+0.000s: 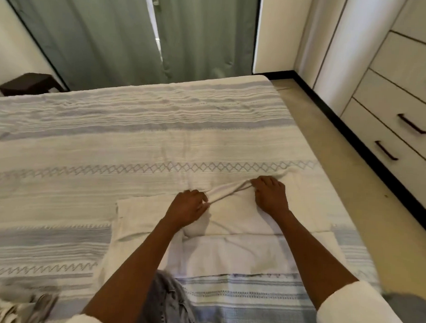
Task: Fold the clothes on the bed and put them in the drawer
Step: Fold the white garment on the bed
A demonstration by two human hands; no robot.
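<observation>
Head view: left hand (187, 206) and right hand (270, 193), arms outstretched, pinch white garment (231, 217) on bed (135, 139).

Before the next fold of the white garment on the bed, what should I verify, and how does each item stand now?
1. Left hand has a grip on the white garment: ok.
2. Right hand grips its far edge: ok.
3. Garment lies flat: not ok, bunched between the hands.
4. Bedspread beyond it free for folding: ok.
5. Drawers open: not ok, all visible ones shut.
</observation>
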